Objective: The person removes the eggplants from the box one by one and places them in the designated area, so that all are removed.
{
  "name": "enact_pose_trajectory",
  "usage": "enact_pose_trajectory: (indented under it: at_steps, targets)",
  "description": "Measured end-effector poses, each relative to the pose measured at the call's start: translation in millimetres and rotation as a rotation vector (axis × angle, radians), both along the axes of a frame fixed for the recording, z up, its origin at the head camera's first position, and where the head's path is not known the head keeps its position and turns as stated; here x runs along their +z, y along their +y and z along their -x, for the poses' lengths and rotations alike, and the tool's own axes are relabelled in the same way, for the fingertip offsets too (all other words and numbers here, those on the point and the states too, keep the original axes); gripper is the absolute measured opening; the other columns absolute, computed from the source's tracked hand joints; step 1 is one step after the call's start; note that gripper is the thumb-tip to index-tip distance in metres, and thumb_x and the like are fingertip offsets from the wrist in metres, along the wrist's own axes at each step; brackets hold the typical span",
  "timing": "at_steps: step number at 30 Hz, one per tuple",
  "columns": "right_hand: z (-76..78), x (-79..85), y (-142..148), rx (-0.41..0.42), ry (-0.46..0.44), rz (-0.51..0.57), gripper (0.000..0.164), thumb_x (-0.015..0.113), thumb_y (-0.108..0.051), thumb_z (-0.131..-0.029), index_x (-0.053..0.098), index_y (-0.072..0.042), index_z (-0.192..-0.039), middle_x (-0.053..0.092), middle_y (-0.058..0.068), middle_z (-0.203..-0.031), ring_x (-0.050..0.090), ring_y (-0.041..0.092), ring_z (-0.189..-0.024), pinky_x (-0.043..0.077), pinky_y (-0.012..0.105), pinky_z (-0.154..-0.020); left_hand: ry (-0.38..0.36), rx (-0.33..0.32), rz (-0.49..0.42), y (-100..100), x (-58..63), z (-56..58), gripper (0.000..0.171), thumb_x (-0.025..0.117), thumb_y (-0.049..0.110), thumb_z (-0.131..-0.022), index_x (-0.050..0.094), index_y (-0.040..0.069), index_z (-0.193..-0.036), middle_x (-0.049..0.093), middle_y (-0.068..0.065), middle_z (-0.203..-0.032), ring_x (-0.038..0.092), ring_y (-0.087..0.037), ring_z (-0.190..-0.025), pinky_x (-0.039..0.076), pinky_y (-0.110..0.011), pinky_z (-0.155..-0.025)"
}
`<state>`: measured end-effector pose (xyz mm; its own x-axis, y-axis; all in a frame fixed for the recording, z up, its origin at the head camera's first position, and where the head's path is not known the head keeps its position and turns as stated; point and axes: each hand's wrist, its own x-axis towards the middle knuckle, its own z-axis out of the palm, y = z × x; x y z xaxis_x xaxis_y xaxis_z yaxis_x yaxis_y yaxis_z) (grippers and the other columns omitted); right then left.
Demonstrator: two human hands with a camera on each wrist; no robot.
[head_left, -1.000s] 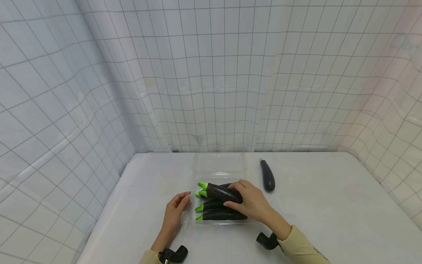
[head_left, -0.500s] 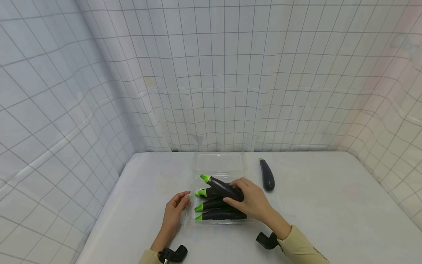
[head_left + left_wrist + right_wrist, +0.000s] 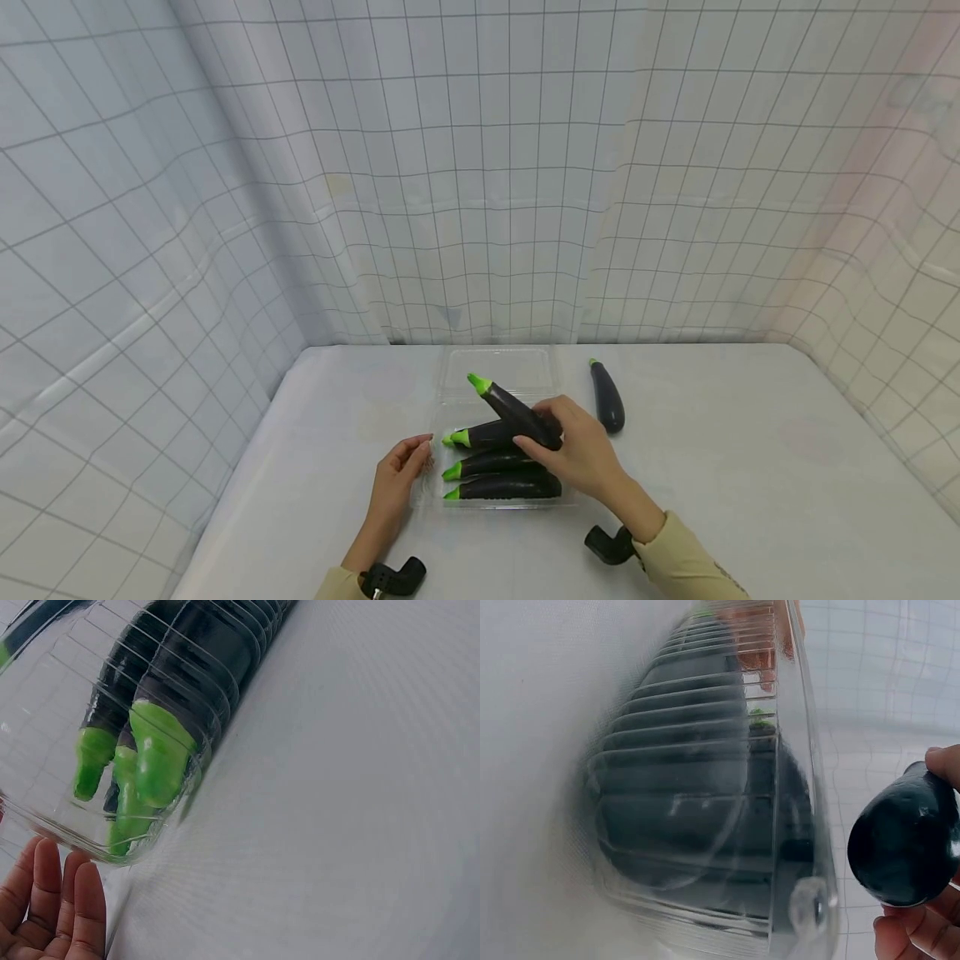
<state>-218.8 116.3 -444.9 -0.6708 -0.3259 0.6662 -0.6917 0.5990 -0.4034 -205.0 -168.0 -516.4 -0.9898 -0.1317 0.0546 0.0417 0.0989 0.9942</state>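
My right hand (image 3: 581, 446) grips a dark eggplant (image 3: 517, 412) near its thick end, thumb on the near side and fingers on the far side. Its green stem end points up and left, over the clear plastic box (image 3: 495, 506). In the right wrist view the held eggplant's (image 3: 904, 840) round end shows between thumb and fingers, beside the box wall. Several other eggplants (image 3: 510, 485) lie side by side in the box, green stems to the left. At the box's left rim, my left hand (image 3: 397, 479) pinches the edge; its fingertips (image 3: 46, 851) touch the outer wall in the left wrist view.
The box's hinged lid (image 3: 497, 371) lies open toward the back of the white table (image 3: 712, 467). One more eggplant (image 3: 607, 400) rests on the table right of the box. A white gridded curtain (image 3: 495, 208) rises behind and at both sides.
My right hand has lifted the gripped eggplant slightly and shifted it right. Its stem end has swung up and away from the other eggplants. The left hand has stayed at the rim.
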Motion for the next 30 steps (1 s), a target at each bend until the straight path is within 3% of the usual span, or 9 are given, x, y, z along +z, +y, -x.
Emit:
enact_pose_trajectory:
  at_steps: [11,17,30]
  targets:
    - [6.2,-5.3,5,-0.013,0.09,0.074,0.042,0.073,-0.042,-0.082,0.06,-0.008,-0.103,0.057,-0.001,-0.087,0.048,0.007,-0.062,0.041,0.021,-0.051,0.005,0.0,-0.004,1,0.9,-0.7,0.04,0.061,0.033,-0.094,0.062,0.002,-0.119,0.062,-0.013,-0.109,0.054,-0.013,-0.092,0.044,-0.023,-0.078]
    - [8.2,-6.8,10,-0.02,0.079,0.116,0.043,0.071,-0.043,-0.083,0.059,-0.007,-0.105,0.057,0.0,-0.088,0.048,0.007,-0.062,0.043,0.023,-0.051,0.005,-0.001,-0.005,1,1.3,-1.1,0.039,0.061,0.032,-0.094,0.061,0.001,-0.119,0.062,-0.014,-0.11,0.054,-0.014,-0.092,0.044,-0.023,-0.078]
    - [14.6,-4.5,23,-0.08,0.085,0.179,0.04,0.078,-0.028,-0.078,0.06,-0.004,-0.103,0.059,0.002,-0.088,0.05,0.011,-0.065,0.046,0.027,-0.051,-0.006,0.0,0.004,1,1.6,-0.3,0.039,0.06,0.032,-0.095,0.061,0.001,-0.119,0.062,-0.014,-0.11,0.054,-0.013,-0.092,0.044,-0.022,-0.079]
